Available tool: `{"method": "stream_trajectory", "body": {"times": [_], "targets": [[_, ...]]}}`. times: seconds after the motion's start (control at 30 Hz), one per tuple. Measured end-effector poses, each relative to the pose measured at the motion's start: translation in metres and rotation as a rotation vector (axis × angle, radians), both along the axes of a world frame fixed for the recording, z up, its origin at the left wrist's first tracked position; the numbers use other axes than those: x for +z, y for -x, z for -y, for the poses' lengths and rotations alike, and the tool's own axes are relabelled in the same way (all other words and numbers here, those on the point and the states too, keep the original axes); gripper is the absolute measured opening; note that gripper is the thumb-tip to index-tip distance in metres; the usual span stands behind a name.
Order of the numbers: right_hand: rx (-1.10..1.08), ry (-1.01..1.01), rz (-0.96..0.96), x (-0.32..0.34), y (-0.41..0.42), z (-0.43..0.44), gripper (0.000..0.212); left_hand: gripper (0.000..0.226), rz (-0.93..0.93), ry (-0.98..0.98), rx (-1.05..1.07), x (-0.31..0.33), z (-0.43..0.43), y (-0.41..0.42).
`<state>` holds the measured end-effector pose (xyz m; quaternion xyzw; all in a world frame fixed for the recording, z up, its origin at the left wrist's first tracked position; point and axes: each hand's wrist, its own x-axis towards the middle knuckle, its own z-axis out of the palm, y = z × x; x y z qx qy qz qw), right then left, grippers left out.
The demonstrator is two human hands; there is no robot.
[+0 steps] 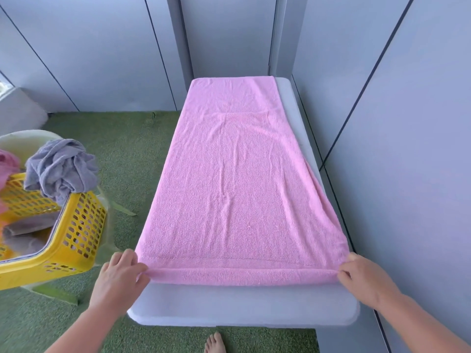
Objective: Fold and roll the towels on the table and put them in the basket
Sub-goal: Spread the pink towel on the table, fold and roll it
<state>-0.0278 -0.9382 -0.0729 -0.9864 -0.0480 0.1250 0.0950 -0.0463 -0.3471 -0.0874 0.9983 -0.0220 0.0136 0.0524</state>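
Note:
A pink towel (237,174) lies spread lengthwise over the long white table (242,307), its near edge turned over into a narrow roll. My left hand (119,276) pinches the near left corner of that roll. My right hand (362,276) pinches the near right corner. The yellow perforated basket (76,240) stands on the floor to the left of the table, with a crumpled grey towel (61,171) draped on its rim and a bit of pink cloth (7,161) at the far left edge.
Grey wall panels (407,149) close in the table at the back and right. Green artificial turf (122,154) covers the floor. A white tub (25,141) stands behind the basket. A bare foot (215,343) shows below the table's near edge.

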Motion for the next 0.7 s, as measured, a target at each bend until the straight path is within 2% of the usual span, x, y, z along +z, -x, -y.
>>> {"method": "stream_trajectory", "body": {"times": [0.07,0.2,0.27,0.37,0.47,0.53,0.6,0.7], "targets": [[-0.108,-0.034,-0.011,0.005,-0.004,-0.009,0.037,0.010,-0.031,0.066,0.024,0.003,0.006,-0.008],[-0.257,-0.102,0.078,0.003,0.008,-0.022,0.026,0.023,-0.056,0.222,0.055,-0.001,0.011,-0.010],[-0.235,-0.060,0.118,-0.005,0.015,-0.023,0.025,0.027,-0.025,0.259,0.014,-0.006,0.007,-0.008],[-0.142,-0.004,0.179,-0.022,0.020,-0.014,0.035,0.011,0.010,0.284,-0.070,-0.006,0.000,-0.004],[-0.092,-0.001,0.203,-0.022,0.014,-0.011,0.029,0.032,-0.003,0.200,-0.131,-0.005,-0.004,-0.003],[-0.069,0.008,0.188,-0.019,0.006,-0.010,0.018,0.034,-0.008,0.166,-0.111,-0.005,-0.007,-0.007],[-0.039,0.039,0.125,-0.015,-0.003,-0.008,0.012,0.031,-0.011,0.155,-0.097,-0.003,-0.009,-0.014],[0.034,0.095,0.046,-0.009,-0.012,-0.002,0.024,0.010,-0.027,0.126,-0.093,-0.002,-0.005,-0.018]]}}
